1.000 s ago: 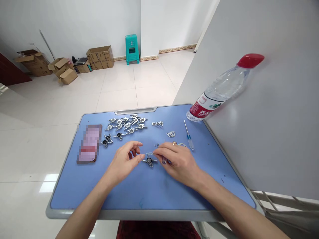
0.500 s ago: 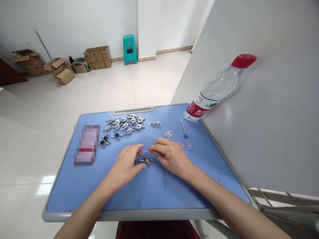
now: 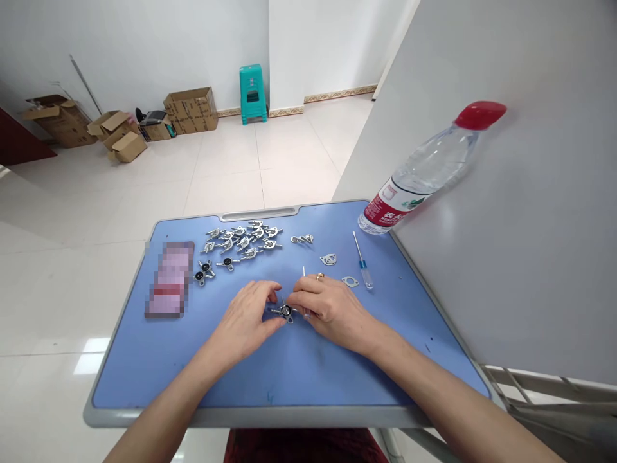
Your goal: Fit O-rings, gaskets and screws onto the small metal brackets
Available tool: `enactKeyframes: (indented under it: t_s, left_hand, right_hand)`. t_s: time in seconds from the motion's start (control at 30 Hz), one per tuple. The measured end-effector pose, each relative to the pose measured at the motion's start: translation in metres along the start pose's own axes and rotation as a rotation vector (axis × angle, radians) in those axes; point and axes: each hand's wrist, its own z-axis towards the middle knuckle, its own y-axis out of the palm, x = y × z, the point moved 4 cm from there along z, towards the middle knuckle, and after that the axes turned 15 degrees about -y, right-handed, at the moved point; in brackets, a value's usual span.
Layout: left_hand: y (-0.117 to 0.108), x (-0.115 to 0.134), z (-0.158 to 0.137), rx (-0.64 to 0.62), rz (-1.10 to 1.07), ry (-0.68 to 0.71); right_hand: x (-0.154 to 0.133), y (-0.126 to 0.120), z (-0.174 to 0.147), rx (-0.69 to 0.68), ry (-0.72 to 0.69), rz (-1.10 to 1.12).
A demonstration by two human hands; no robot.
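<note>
A small metal fitting (image 3: 286, 311) with a round dark centre and side arms rests on the blue table in front of me. My left hand (image 3: 251, 316) curves round its left side, the thumb against its lower edge. From the right, my right hand (image 3: 332, 310) pinches at the top of the fitting; its fingertips hide what they touch there. Tucked in that hand is a thin screwdriver (image 3: 304, 271), its shaft sticking up past the fingers. Above the right hand lie flat metal plates (image 3: 328, 259) and a single oval plate (image 3: 349, 281).
Several metal fittings (image 3: 243, 242) are grouped at the back, with black-centred ones (image 3: 228, 263) nearer. Small metal pieces (image 3: 302, 239) lie beside them. A blue-and-clear screwdriver (image 3: 365, 270) is at right, near a water bottle (image 3: 409, 186) by the grey panel. A blurred phone-like object (image 3: 168, 280) lies left.
My right fingertips have come down and left onto the fitting. The screwdriver in that hand has tilted, its shaft now showing upward. The left hand has barely moved.
</note>
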Motion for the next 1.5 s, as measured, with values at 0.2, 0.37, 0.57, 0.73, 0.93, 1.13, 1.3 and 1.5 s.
enactKeyframes:
  t_s: [0.2,0.37,0.57,0.73,0.93,1.13,1.3,1.5]
  left_hand:
    - [-0.003,0.005,-0.002,-0.007,0.03,-0.009]
    - [-0.003,0.005,-0.002,-0.003,0.059,0.003]
    - [-0.002,0.005,-0.001,0.013,0.081,0.018]
    - [-0.002,0.008,-0.002,0.027,0.113,0.031]
    - [0.003,0.008,-0.004,0.126,0.233,0.074]
    - [0.008,0.01,-0.004,0.221,0.337,0.135]
    - [0.009,0.01,-0.005,0.281,0.349,0.204]
    - [0.011,0.012,-0.008,0.321,0.372,0.289]
  right_hand:
    - [-0.002,-0.005,0.002,-0.04,-0.099,-0.002]
    - [0.0,-0.007,0.001,-0.118,-0.082,-0.023]
    - [-0.001,-0.004,0.0,-0.166,-0.09,-0.011]
    - [0.003,-0.009,-0.001,-0.174,-0.015,-0.022]
    - [0.008,-0.013,-0.004,-0.282,0.068,-0.075]
    - [0.001,-0.008,-0.001,-0.38,0.084,-0.061]
    - [-0.004,-0.005,0.002,-0.399,0.079,-0.07]
    - [-0.005,-0.002,-0.001,-0.401,0.093,-0.073]
